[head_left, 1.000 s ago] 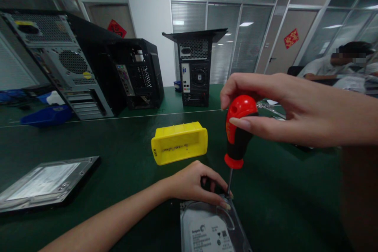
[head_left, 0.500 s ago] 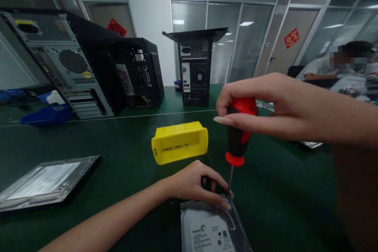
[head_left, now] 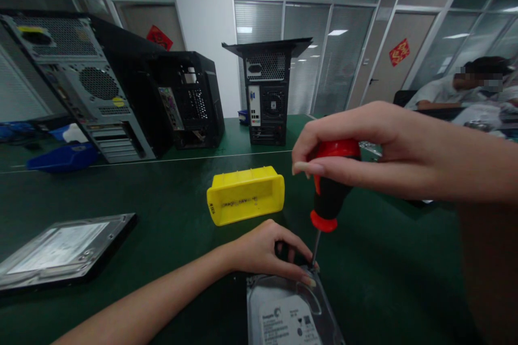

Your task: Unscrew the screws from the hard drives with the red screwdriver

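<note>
My right hand (head_left: 376, 151) grips the top of a red and black screwdriver (head_left: 329, 194) that stands nearly upright. Its thin shaft comes down onto the far corner of a silver hard drive (head_left: 287, 312) lying on the green table at the bottom middle. My left hand (head_left: 267, 250) rests curled on that same corner, its fingertips pinched right beside the screwdriver tip, steadying the drive. What lies under the tip is too small to see.
A yellow plastic bin (head_left: 245, 194) lies on its side just behind my left hand. Another hard drive (head_left: 60, 250) lies at the left. Three open computer cases (head_left: 84, 86) stand along the back. A person (head_left: 465, 91) sits at the far right.
My right fingers have shifted round the screwdriver handle and now cover more of its red cap. The handle has tilted slightly right. My left hand has stayed put.
</note>
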The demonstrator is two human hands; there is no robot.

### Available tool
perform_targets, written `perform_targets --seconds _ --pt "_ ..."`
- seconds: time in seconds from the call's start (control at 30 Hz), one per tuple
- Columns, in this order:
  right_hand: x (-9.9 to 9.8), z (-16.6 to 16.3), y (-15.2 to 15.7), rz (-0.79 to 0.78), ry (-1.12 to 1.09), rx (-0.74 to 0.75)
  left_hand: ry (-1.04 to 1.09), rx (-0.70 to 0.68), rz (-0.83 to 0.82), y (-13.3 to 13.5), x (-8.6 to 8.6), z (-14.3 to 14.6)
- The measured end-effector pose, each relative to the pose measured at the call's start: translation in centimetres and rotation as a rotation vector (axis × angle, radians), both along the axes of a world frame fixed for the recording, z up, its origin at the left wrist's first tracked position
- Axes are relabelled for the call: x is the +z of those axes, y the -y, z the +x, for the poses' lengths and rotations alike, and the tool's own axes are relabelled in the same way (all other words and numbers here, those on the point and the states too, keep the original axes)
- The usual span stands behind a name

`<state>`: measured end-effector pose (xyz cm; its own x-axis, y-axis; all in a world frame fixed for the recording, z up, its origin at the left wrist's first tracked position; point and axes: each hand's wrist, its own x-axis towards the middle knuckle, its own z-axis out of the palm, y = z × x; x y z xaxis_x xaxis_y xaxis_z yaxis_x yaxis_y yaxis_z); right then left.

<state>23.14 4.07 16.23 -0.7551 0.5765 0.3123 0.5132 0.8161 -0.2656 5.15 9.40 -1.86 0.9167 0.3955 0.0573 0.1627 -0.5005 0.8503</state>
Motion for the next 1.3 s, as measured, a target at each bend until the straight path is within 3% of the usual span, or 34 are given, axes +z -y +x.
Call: perform_targets --seconds 0.83,1.07,1.3 --pt "0.0 0.9 0.7 -0.09 -0.013 -0.049 -0.005 0.002 -0.031 0.1 0.2 0.0" --pt "-0.2 1.5 0.7 -0.131 -0.169 -0.098 0.005 -0.007 -0.004 0.0 -0.1 0.0" --pt "0.1 1.3 1.4 -0.398 -0.34 -0.038 0.003 -0.027 -0.011 -0.2 0.0 0.0"
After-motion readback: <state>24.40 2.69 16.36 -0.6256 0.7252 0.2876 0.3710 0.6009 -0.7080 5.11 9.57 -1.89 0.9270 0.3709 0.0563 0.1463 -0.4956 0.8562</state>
